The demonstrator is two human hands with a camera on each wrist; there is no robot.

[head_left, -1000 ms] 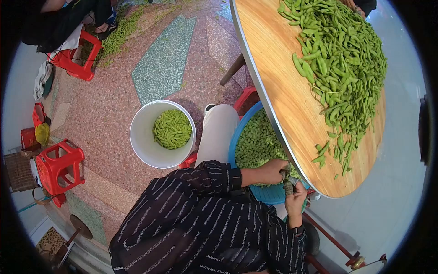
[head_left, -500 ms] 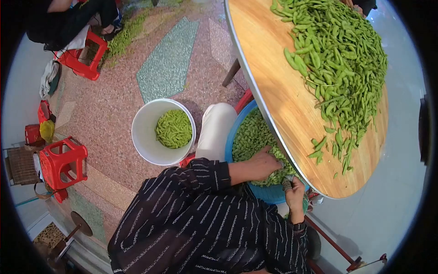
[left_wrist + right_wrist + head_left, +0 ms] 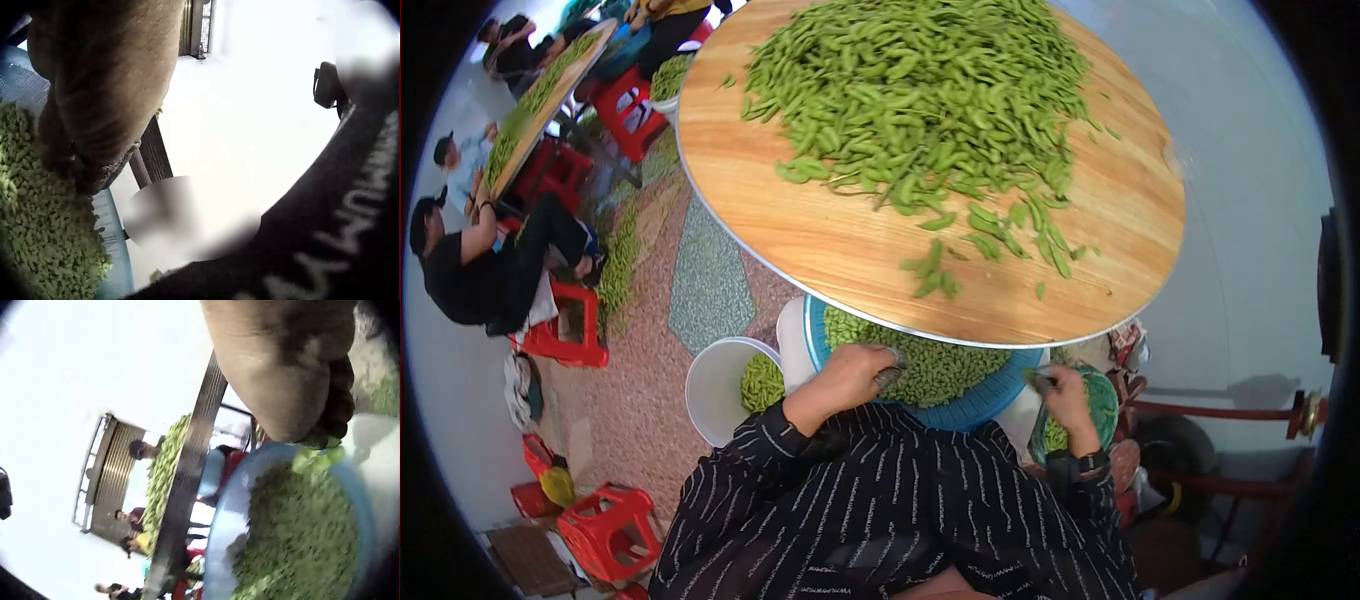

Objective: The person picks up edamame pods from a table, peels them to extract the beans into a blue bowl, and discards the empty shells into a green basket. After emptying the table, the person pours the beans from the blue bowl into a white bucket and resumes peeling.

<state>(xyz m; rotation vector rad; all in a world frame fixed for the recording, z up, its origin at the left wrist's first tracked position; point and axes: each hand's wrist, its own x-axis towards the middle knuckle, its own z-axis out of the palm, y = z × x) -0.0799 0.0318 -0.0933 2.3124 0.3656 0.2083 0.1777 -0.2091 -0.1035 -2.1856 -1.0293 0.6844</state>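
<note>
Over the near left edge of a blue basin point(image 3: 990, 408) full of shelled green beans point(image 3: 940, 375), my left hand point(image 3: 850, 378) has its fingers curled; nothing shows in its grasp. A grey wrap point(image 3: 115, 165) covers one of its digits. My right hand point(image 3: 1068, 400) is apart from it, to the right of the basin, over a green basket point(image 3: 1108, 405) with green bits inside. A light green soybean pod point(image 3: 315, 459) is pinched at the right fingertips in the right wrist view. Dark wrapping shows on those fingers too.
A round wooden table point(image 3: 800, 235) heaped with soybean pods point(image 3: 930, 90) overhangs the basin's far side. Left of the basin stands a white bucket point(image 3: 715, 395) with pods. Red stools point(image 3: 610, 530), another pod-laden table point(image 3: 550, 95) and seated people point(image 3: 475, 255) are at the left.
The head view has swung round, bringing the far table and people into sight. My hands have moved apart: the left has left the beans, and the right is now over the green basket.
</note>
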